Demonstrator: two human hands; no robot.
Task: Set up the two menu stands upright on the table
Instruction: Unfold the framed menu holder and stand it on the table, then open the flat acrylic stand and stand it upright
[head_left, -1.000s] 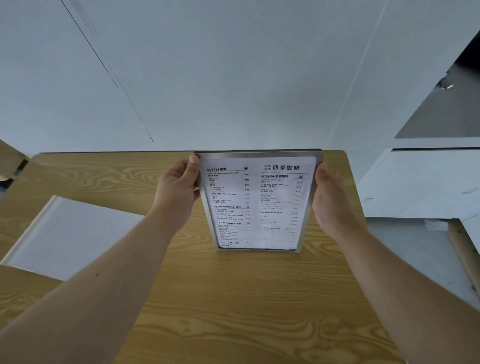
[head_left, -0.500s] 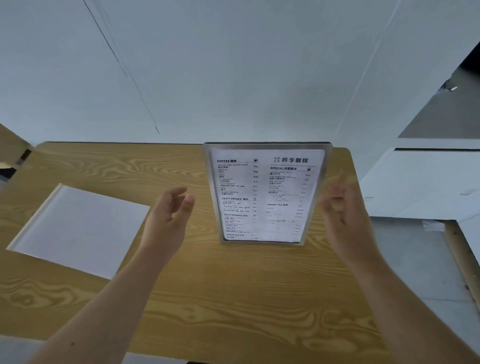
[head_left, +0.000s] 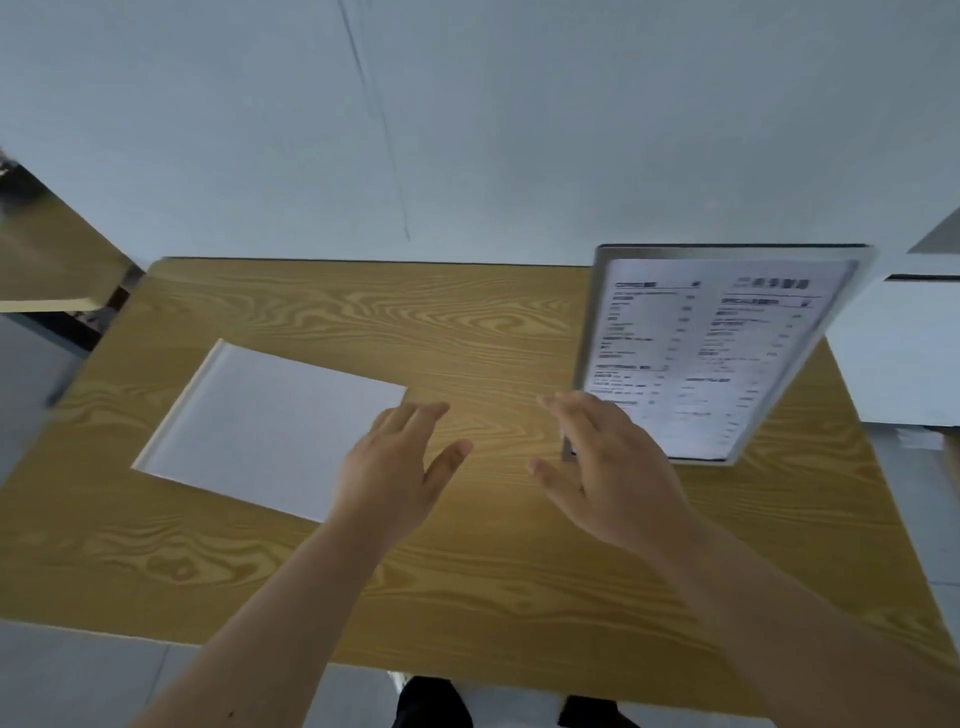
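Observation:
One menu stand with a printed white sheet in a clear frame stands upright at the table's far right. The second menu stand lies flat on the left half of the wooden table, its blank white side up. My left hand hovers open over the table, its fingers at the flat stand's near right corner. My right hand is open too, fingers spread, just left of the upright stand's lower left corner and partly in front of it. Neither hand holds anything.
A white wall rises right behind the table's far edge. Another wooden tabletop shows at the far left. White panels lie on the floor to the right. Dark shoes show below the near edge.
Both hands let go of the printed stand, which stays standing. The view has swung left, and both hands have moved left toward the flat stand.

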